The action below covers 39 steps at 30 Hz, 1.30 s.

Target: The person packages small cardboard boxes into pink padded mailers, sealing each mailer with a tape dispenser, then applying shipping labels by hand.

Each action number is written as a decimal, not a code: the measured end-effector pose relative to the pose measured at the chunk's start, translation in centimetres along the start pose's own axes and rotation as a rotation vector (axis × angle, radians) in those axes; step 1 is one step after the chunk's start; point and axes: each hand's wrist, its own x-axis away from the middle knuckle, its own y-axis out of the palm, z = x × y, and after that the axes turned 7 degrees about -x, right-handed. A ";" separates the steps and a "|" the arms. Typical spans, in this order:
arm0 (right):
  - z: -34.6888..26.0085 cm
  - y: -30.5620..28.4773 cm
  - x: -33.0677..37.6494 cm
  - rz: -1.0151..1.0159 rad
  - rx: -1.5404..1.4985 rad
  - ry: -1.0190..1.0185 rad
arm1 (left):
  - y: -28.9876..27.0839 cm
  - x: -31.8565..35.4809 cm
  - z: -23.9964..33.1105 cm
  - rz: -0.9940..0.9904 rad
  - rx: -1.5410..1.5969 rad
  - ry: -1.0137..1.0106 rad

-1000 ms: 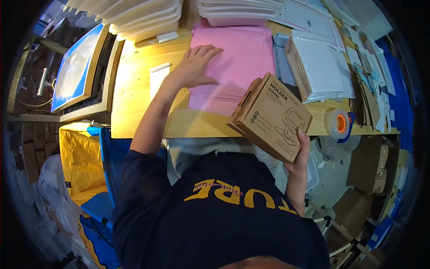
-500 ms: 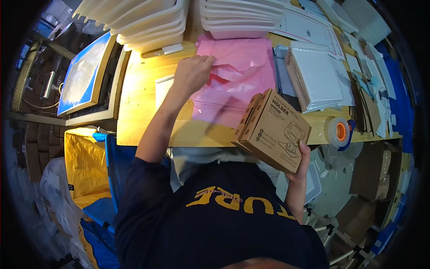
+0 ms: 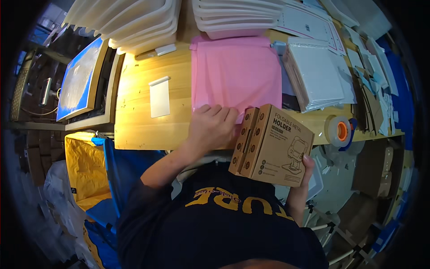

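Observation:
A pink plastic mailing bag (image 3: 235, 74) lies flat and fairly smooth on the wooden table. My left hand (image 3: 210, 127) is at its near edge, fingers curled over the plastic and closed on it. In my right hand (image 3: 305, 172) are brown cardboard boxes (image 3: 280, 148), two held side by side, with a line drawing of a stand on the front one. The thumb presses on the front box's right side; the other fingers are hidden behind. The boxes overlap the bag's near right corner.
Left of the bag lies a white label (image 3: 160, 98) on the table (image 3: 134, 130). Stacked white bins (image 3: 237, 15) stand behind. To the right are white padded envelopes (image 3: 311, 74) and a tape roll (image 3: 338, 131). A monitor (image 3: 80, 80) stands at the left.
My left hand has come from the bag's upper left toward me to its near edge. The wrinkled bag now lies flatter. The boxes have turned more upright and dropped slightly toward me.

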 end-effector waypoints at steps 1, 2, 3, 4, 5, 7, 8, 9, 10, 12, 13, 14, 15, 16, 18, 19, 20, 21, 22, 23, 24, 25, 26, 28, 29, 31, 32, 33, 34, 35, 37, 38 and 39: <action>0.1 -0.2 0.2 0.003 -0.001 0.002 | 0.1 0.2 0.0 -0.003 0.002 0.000; 0.2 -0.4 0.4 0.005 -0.030 -0.003 | 0.5 0.3 -0.2 -0.015 -0.002 -0.011; 0.2 -0.5 0.6 0.006 -0.058 -0.004 | 0.9 0.3 -0.6 -0.028 -0.008 -0.024; 0.2 -0.7 0.7 0.008 -0.086 -0.006 | 1.2 0.4 -0.9 -0.041 -0.012 -0.037; 0.2 -0.9 0.9 0.011 -0.115 -0.008 | 1.4 0.4 -1.0 -0.055 -0.015 -0.049; -0.4 -1.7 1.3 0.015 -0.103 -0.004 | 0.9 -0.6 0.2 -0.124 -0.024 -0.106; -0.6 -2.3 1.8 0.012 -0.094 -0.003 | 1.5 -0.5 0.5 -0.139 -0.017 -0.106; -0.8 -2.8 2.3 0.007 -0.082 0.002 | 2.3 -0.5 0.5 -0.133 -0.050 -0.069; -0.8 -3.1 3.2 0.001 -0.071 0.006 | 3.0 -0.3 0.5 -0.127 -0.083 -0.031; -0.5 -3.5 4.8 0.008 -0.073 0.009 | 4.3 -0.3 0.1 -0.050 -0.041 -0.036; -0.6 -3.5 5.2 0.001 -0.070 0.003 | 5.0 -0.6 -0.2 0.042 -0.004 -0.042; -0.7 -3.6 5.6 -0.007 -0.067 -0.003 | 5.6 -0.9 -0.4 0.134 0.032 -0.049; -0.7 -3.7 5.9 -0.016 -0.064 -0.009 | 5.9 -0.9 -0.3 0.226 0.068 -0.056; -0.6 -4.0 6.2 -0.013 -0.069 -0.011 | 6.2 -0.6 0.2 0.222 0.069 -0.051; -0.4 -4.5 6.3 0.020 -0.023 0.034 | 6.8 0.0 1.1 0.074 0.053 -0.086; -0.3 -4.7 6.2 0.035 0.000 0.058 | 7.1 0.2 1.5 0.000 0.043 -0.105; -0.4 -5.0 6.0 0.049 0.024 0.082 | 7.4 0.4 1.7 -0.073 0.032 -0.125; -0.8 -5.3 5.5 0.031 0.085 0.148 | 7.4 0.4 2.0 -0.078 0.034 -0.124; -1.4 -5.5 4.7 0.012 0.147 0.214 | 7.4 0.3 2.0 -0.113 0.018 -0.104; -1.3 -4.5 4.0 0.012 0.144 0.217 | 7.2 0.3 1.9 -0.147 0.000 -0.085; -1.1 -2.6 3.4 0.015 0.179 0.173 | 7.0 0.2 1.9 -0.179 -0.014 -0.067; -1.0 -1.7 3.0 0.017 0.215 0.129 | 6.8 0.0 1.9 -0.210 -0.027 -0.051; -1.4 -1.9 2.7 0.018 0.223 0.135 | 6.2 -0.4 2.0 -0.211 -0.023 -0.060; -2.0 -2.6 2.1 0.031 0.100 0.074 | 4.7 -1.8 1.9 -0.119 -0.009 -0.094; -2.0 -3.0 1.9 0.035 0.037 0.046 | 4.0 -2.1 1.7 -0.076 -0.006 -0.112; -2.3 -3.6 1.7 0.033 -0.015 0.037 | 3.7 -1.5 1.5 -0.037 -0.009 -0.152; -2.7 -4.0 1.7 0.015 -0.096 0.028 | 4.0 -1.0 1.1 -0.076 0.011 -0.133; -3.2 -4.6 1.5 -0.002 -0.177 0.013 | 4.6 -0.8 0.7 -0.110 0.034 -0.110; -3.8 -5.2 1.3 -0.019 -0.258 0.000 | 5.1 -0.6 0.4 -0.144 0.057 -0.088; -4.2 -5.5 0.9 -0.035 -0.340 -0.012 | 5.4 -0.1 0.1 -0.178 0.080 -0.067; -4.8 -6.1 0.7 -0.033 -0.332 0.007 | 5.5 1.1 -0.1 -0.203 0.146 -0.081; -5.1 -6.3 0.5 -0.037 -0.329 0.016 | 5.5 1.7 -0.2 -0.220 0.208 -0.084; -5.3 -6.5 0.4 -0.041 -0.327 0.025 | 5.5 2.3 -0.3 -0.237 0.269 -0.088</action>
